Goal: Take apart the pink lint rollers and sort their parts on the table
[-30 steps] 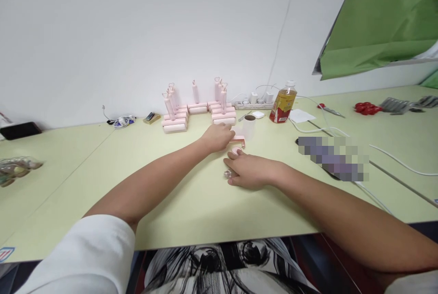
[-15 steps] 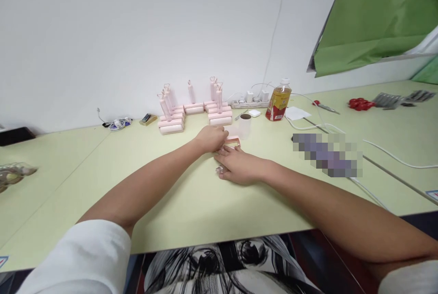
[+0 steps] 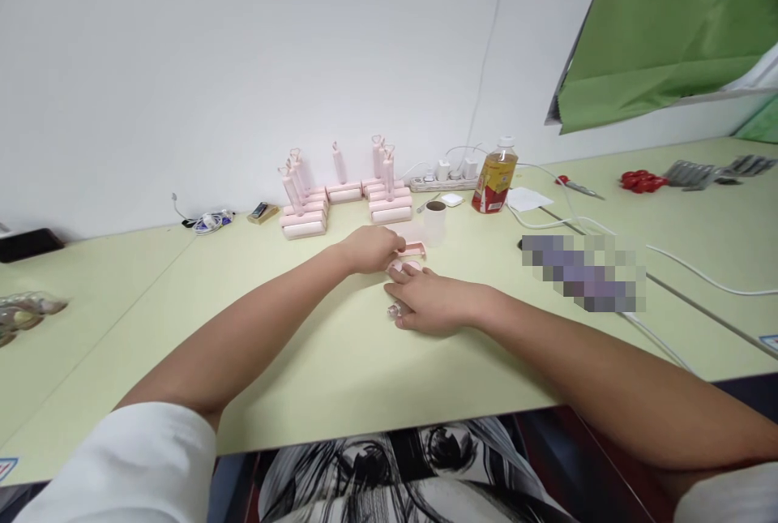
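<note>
Near the middle of the table, my left hand (image 3: 374, 249) is closed on the left end of a pink roller frame (image 3: 414, 249). My right hand (image 3: 431, 300) lies just below and to the right, its fingertips over a small pink part (image 3: 404, 267). Under that palm, a clear shiny piece (image 3: 395, 310) shows between thumb and fingers. A white roll (image 3: 434, 223) with a brown core stands upright behind the frame. Several pink lint rollers (image 3: 391, 208) with upright handles stand by the wall in two groups, one more roller between them.
A drink bottle (image 3: 495, 176) and a power strip (image 3: 446, 182) stand along the wall. White cables (image 3: 565, 225) run over the right side, near a blurred purple object (image 3: 580, 273). Farther right lie red items (image 3: 643, 181). A coiled cable (image 3: 208, 221) is at the left.
My right hand has shifted slightly down and away from the frame, with the clear piece. My left hand has moved slightly left. More of the pink part now shows between them.
</note>
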The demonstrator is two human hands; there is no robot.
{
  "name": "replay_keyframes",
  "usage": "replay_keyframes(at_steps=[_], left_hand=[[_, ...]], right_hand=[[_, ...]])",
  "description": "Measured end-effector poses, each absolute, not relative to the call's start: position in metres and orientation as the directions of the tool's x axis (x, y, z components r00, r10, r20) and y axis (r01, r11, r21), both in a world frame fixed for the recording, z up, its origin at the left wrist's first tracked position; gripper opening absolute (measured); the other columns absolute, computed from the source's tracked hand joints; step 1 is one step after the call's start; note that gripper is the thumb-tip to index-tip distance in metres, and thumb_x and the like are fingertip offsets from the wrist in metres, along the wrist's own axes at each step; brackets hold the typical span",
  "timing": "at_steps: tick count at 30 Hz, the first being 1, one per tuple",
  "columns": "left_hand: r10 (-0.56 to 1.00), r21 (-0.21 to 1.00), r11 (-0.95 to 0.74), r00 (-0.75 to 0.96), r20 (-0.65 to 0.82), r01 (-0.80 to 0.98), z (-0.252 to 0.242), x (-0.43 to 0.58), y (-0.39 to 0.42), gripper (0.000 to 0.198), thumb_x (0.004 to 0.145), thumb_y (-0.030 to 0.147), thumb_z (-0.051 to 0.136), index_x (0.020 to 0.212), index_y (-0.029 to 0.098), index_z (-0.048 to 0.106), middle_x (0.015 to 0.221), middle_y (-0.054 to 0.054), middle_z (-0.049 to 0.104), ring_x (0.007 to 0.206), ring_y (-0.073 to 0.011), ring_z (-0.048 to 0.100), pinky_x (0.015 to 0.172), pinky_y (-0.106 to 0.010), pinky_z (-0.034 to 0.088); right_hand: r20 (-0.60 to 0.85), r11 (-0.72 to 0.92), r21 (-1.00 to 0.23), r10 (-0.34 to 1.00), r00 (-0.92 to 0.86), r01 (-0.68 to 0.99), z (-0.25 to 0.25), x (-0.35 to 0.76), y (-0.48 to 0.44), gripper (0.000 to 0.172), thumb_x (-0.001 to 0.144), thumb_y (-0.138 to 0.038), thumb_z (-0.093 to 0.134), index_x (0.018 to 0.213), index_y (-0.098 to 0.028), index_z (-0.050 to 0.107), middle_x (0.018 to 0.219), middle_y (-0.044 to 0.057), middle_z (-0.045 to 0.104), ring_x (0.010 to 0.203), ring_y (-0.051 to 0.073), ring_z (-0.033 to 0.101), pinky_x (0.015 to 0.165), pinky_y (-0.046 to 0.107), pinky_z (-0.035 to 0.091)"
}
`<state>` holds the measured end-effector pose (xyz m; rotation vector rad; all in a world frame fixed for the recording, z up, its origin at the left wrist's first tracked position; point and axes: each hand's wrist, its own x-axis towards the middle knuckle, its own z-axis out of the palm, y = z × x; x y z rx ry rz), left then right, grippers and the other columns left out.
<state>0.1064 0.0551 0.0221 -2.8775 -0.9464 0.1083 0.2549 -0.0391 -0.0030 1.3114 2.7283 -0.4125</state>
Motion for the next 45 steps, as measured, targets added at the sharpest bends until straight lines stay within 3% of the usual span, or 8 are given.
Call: replay_keyframes(at_steps=[3,6,11,15,22,34,39,45], left_hand=[[0.602,-0.149,-0.798,0.785,-0.145,0.584,0.031,0.101,0.044,0.023,0.082,0.03,0.053,0.096,0.021,0.069,0.091,-0.008,0.072,0.083,-0.0236,0.065,0.062,-0.029,0.04],[0.644,-0.196,-0.765,0.737,-0.206,0.614,0.032,0.103,0.036,0.029,0.083,0.041,0.053,0.091,0.018,0.07,0.09,-0.011,0.072,0.082,-0.0267,0.066,0.063,-0.031,0.043],[0.692,-0.23,-0.721,0.691,-0.208,0.653,0.025,0.113,0.032,0.031,0.086,0.04,0.051,0.088,0.015,0.07,0.089,-0.014,0.071,0.086,-0.0284,0.067,0.068,-0.033,0.047],[0.69,-0.244,-0.723,0.697,-0.196,0.647,0.025,0.116,0.029,0.036,0.091,0.035,0.041,0.088,0.013,0.07,0.088,-0.015,0.071,0.086,-0.0283,0.068,0.069,-0.034,0.048],[0.75,-0.227,-0.655,0.656,-0.083,0.721,0.024,0.112,0.041,0.038,0.092,0.032,0.037,0.092,0.014,0.07,0.093,-0.016,0.071,0.084,-0.0288,0.068,0.065,-0.034,0.048],[0.766,-0.215,-0.626,0.643,0.012,0.75,0.016,0.101,0.058,0.03,0.088,0.036,0.047,0.095,0.014,0.068,0.093,-0.015,0.071,0.088,-0.0296,0.067,0.068,-0.034,0.046],[0.79,-0.191,-0.595,0.612,0.043,0.781,0.014,0.102,0.064,0.024,0.086,0.03,0.05,0.094,0.014,0.067,0.092,-0.015,0.07,0.084,-0.0297,0.067,0.066,-0.035,0.045],[0.785,-0.137,-0.57,0.586,0.198,0.81,0.014,0.094,0.073,0.031,0.093,0.03,0.04,0.111,0.016,0.061,0.107,-0.014,0.064,0.095,-0.0292,0.064,0.075,-0.038,0.047]], right_hand=[[-0.166,0.61,-0.178,0.755,-0.634,0.772,0.001,0.256,-0.039,0.042,0.085,-0.035,0.053,0.12,-0.014,0.059,0.146,0.021,0.042,0.133,0.04,0.037,0.101,0.054,0.037],[-0.15,0.605,-0.133,0.771,-0.619,0.785,0.01,0.257,-0.042,0.033,0.083,-0.03,0.055,0.11,-0.014,0.065,0.125,0.021,0.06,0.119,0.038,0.051,0.097,0.051,0.04],[-0.242,0.536,-0.1,0.804,-0.543,0.838,0.022,0.257,-0.048,0.025,0.083,-0.029,0.054,0.093,-0.012,0.069,0.095,0.019,0.069,0.083,0.031,0.065,0.07,0.037,0.045],[-0.276,0.532,-0.091,0.799,-0.534,0.842,0.021,0.257,-0.049,0.027,0.083,-0.029,0.052,0.095,-0.013,0.069,0.094,0.016,0.07,0.079,0.028,0.065,0.061,0.033,0.041],[-0.276,0.537,-0.087,0.796,-0.538,0.839,0.019,0.258,-0.045,0.029,0.084,-0.031,0.05,0.096,-0.013,0.068,0.094,0.015,0.071,0.077,0.026,0.065,0.058,0.03,0.037],[-0.257,0.545,-0.115,0.791,-0.555,0.83,0.012,0.259,-0.04,0.024,0.083,-0.031,0.049,0.093,-0.015,0.065,0.094,0.013,0.069,0.076,0.024,0.063,0.057,0.029,0.035],[-0.249,0.553,-0.114,0.788,-0.563,0.825,0.012,0.26,-0.04,0.024,0.083,-0.03,0.049,0.093,-0.015,0.064,0.096,0.013,0.069,0.077,0.024,0.062,0.058,0.029,0.035],[-0.233,0.568,-0.127,0.78,-0.581,0.813,0.01,0.261,-0.035,0.023,0.083,-0.031,0.05,0.094,-0.015,0.063,0.099,0.013,0.068,0.082,0.024,0.062,0.061,0.03,0.036]])
